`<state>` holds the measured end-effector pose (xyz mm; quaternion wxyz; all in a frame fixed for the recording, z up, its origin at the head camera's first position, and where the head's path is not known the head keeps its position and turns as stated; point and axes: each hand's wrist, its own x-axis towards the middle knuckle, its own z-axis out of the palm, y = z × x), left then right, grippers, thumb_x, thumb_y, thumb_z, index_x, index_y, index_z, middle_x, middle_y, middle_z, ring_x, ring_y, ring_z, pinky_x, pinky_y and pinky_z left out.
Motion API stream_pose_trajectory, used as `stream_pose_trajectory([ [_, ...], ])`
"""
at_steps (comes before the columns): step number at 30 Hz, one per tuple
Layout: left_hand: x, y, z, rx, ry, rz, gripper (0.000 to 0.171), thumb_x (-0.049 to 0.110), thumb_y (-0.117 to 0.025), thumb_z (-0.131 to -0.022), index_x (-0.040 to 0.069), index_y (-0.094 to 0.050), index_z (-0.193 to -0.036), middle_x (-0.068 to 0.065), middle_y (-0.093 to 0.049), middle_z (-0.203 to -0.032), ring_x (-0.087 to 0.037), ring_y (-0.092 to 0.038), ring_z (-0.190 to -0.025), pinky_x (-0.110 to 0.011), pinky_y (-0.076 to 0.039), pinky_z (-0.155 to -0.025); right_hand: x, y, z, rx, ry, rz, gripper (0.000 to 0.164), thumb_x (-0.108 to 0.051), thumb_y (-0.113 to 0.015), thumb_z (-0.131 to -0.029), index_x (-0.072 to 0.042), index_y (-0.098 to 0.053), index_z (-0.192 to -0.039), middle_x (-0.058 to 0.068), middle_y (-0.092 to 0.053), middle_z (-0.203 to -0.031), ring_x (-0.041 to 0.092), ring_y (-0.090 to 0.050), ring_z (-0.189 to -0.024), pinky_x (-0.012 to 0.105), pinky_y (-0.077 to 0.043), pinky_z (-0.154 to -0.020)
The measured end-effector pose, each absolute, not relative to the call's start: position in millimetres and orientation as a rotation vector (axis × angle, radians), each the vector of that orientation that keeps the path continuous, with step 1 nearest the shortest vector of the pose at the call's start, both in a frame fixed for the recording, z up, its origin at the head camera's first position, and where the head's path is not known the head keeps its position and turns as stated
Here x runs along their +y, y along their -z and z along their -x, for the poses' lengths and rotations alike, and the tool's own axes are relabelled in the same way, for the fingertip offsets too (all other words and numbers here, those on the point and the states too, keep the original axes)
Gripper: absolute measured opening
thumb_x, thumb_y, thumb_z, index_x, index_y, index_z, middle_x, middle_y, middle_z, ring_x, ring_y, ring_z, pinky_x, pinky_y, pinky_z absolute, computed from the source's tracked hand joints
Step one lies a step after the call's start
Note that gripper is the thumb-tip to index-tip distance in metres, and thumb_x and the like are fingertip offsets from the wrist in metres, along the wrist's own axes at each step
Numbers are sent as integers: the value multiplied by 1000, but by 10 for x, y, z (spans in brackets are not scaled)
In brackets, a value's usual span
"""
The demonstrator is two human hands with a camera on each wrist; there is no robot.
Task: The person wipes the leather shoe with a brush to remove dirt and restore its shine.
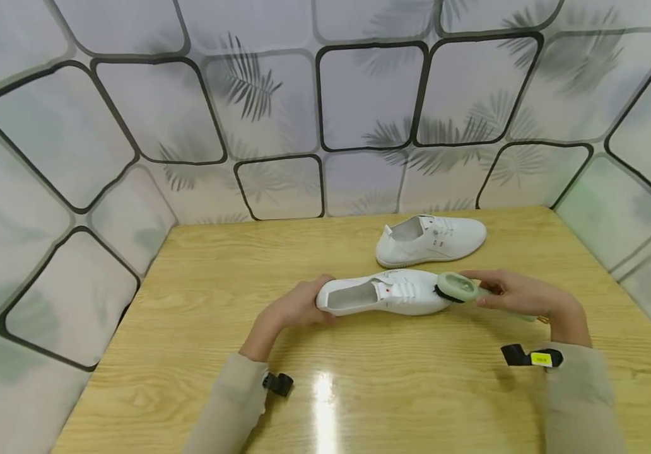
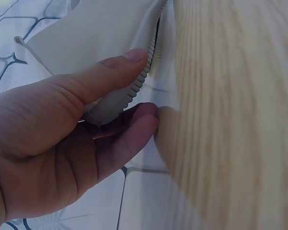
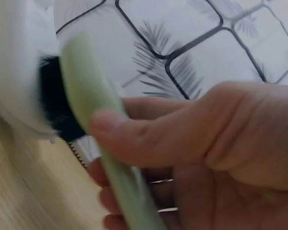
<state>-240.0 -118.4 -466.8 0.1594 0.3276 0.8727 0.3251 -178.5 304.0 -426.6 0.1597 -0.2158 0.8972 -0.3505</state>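
A white lace-up shoe (image 1: 416, 293) lies across the middle of the table, toe to the right. My left hand (image 1: 301, 304) grips its heel; in the left wrist view the thumb (image 2: 116, 72) presses the side just above the ribbed sole (image 2: 137, 86) and the fingers curl beneath. My right hand (image 1: 521, 294) holds a pale green brush (image 1: 458, 286) by its handle. The brush's dark bristles (image 3: 60, 98) meet the toe of the shoe in the right wrist view, with my thumb (image 3: 129, 136) along the green back.
Behind the held shoe stands a second white shoe (image 1: 456, 239), toe also to the right. The wooden table (image 1: 217, 271) is bordered at the back and sides by patterned panels (image 1: 371, 94). Dark wrist cameras (image 1: 277, 383) sit on both sleeves.
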Motion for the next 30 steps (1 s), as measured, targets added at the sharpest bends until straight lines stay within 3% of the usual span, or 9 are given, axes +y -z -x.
stream_pose_trajectory([
  [3,-1151,4666,2421,2497,-945,-976,65,12,-84,-81,10,-48,-135,-9,-63,-124,-25,-59,-112,-44,-47,-96,3007,4255,1804,2665,993,537,55,-15,-58,-101,0,-38,-150,19,-63,-119,18,-59,-104,27,-48,-82],
  [6,-1119,4666,2444,2511,-950,-1028,69,10,-84,-80,9,-45,-137,-10,-62,-126,-26,-59,-114,-44,-46,-99,2889,4225,1844,2702,970,593,56,-22,-56,-103,-2,-37,-152,23,-53,-140,30,-51,-122,30,-47,-92],
  [11,-1105,4648,2452,2571,-910,-1109,71,4,-83,-80,5,-42,-137,-12,-62,-124,-27,-59,-114,-43,-46,-100,2805,4139,1801,2672,980,594,56,-23,-54,-104,-5,-35,-153,21,-48,-145,32,-48,-127,26,-46,-92],
  [14,-1122,4639,2424,2600,-879,-1121,69,1,-82,-78,3,-42,-134,-14,-63,-121,-28,-61,-111,-43,-49,-95,2707,4106,1768,2720,939,554,57,-26,-53,-104,-6,-34,-154,22,-43,-150,35,-43,-133,38,-44,-101],
  [17,-1132,4649,2399,2610,-859,-1106,68,1,-82,-78,2,-42,-133,-15,-63,-119,-27,-63,-107,-42,-51,-90,2458,4098,1787,2772,889,615,57,-22,-51,-105,0,-30,-154,29,-40,-150,43,-43,-134,57,-37,-105],
  [19,-1129,4662,2387,2608,-854,-1093,67,1,-82,-79,3,-42,-133,-15,-64,-119,-27,-63,-105,-41,-51,-89,2252,4105,1805,2782,892,662,57,-18,-48,-105,6,-27,-153,31,-36,-151,46,-39,-136,60,-33,-107],
  [26,-1109,4679,2375,2627,-853,-1082,60,2,-77,-84,2,-43,-134,-15,-64,-117,-25,-64,-105,-39,-52,-88,1599,4112,1846,2758,923,805,58,-13,-46,-105,4,-22,-155,25,-39,-151,40,-43,-134,54,-37,-107],
  [27,-1112,4670,2379,2628,-863,-1084,60,1,-76,-84,1,-43,-135,-16,-64,-117,-25,-64,-105,-39,-52,-89,1516,4103,1853,2751,926,835,58,-13,-46,-105,2,-22,-155,24,-33,-156,40,-36,-140,55,-33,-110],
  [30,-1123,4640,2397,2617,-898,-1092,61,0,-75,-85,1,-44,-137,-14,-64,-118,-24,-64,-106,-38,-51,-92,1301,4054,1869,2747,888,939,57,-13,-48,-105,-3,-25,-156,22,-53,-136,31,-56,-115,46,-46,-96],
])
